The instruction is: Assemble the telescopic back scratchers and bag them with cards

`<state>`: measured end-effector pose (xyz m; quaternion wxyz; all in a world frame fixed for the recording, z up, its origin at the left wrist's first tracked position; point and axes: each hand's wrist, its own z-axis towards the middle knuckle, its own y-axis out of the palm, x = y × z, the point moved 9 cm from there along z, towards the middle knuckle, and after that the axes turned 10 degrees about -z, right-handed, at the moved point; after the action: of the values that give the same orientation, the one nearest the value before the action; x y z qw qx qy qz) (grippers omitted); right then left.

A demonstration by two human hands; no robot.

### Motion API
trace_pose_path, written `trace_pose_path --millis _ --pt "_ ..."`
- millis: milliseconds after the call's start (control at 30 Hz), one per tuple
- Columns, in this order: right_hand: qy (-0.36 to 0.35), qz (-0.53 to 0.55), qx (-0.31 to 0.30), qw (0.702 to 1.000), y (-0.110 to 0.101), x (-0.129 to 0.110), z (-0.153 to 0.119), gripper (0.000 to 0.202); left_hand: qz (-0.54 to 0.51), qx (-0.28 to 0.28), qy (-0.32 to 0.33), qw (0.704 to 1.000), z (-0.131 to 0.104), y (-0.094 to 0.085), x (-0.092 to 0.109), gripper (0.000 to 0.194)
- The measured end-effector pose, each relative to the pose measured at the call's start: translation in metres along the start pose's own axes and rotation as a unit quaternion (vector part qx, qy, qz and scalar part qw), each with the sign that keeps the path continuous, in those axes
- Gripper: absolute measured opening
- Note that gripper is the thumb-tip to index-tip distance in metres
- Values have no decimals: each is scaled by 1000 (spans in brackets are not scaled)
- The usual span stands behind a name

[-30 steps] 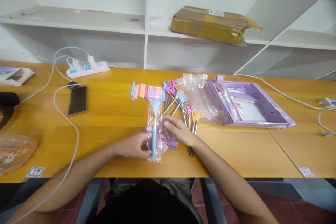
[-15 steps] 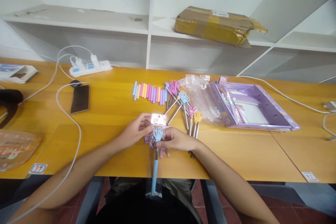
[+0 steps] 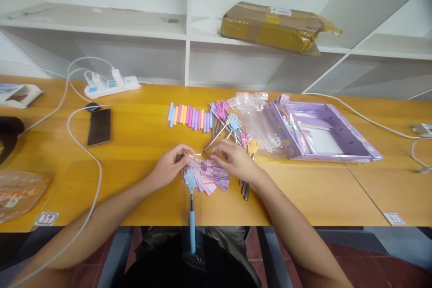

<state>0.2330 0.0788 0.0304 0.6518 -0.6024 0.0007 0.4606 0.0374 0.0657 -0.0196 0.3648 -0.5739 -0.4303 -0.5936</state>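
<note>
A light-blue back scratcher [image 3: 192,229] with a hand-shaped head and metal shaft lies inside a clear plastic bag [image 3: 199,258]. It points toward me and hangs past the table edge. My left hand [image 3: 170,165] pinches the bag's upper end beside the scratcher head. My right hand [image 3: 236,159] is just right of the bag's top, fingers curled; whether they hold a bit of plastic is unclear. Beneath both hands is a pile of purple and pink cards [image 3: 216,177]. Beyond my right hand lie several back scratchers with metal shafts [image 3: 234,121], their heads blue, pink and yellow.
Coloured handle tubes [image 3: 191,117] lie in a row behind. Clear bags [image 3: 256,121] lie next to a purple box [image 3: 357,139] on the right. At left are a phone [image 3: 100,127], a power strip [image 3: 113,86] and a white cable [image 3: 96,157]. A taped carton [image 3: 266,27] rests on the shelf.
My right hand has let go of the bagged scratcher and moved up and right, uncovering the cards. The bagged scratcher has shifted slightly left, still in my left hand.
</note>
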Motion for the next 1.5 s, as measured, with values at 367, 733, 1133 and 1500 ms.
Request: trace_pose_path --millis 367,733,1133,1500 --pt "-39 -45 -120 991 18 2 -5 41 12 27 1 1000 -1 -5 4 39" --pt "30 -30 -179 983 19 30 -10 37 79 13 20 997 -4 3 7 38" --pt "99 395 -2 913 22 -7 -5 32 -31 1 14 999 -3 9 0 34" --pt "86 335 71 935 23 1 -6 23 -58 -39 15 997 -6 16 5 26"
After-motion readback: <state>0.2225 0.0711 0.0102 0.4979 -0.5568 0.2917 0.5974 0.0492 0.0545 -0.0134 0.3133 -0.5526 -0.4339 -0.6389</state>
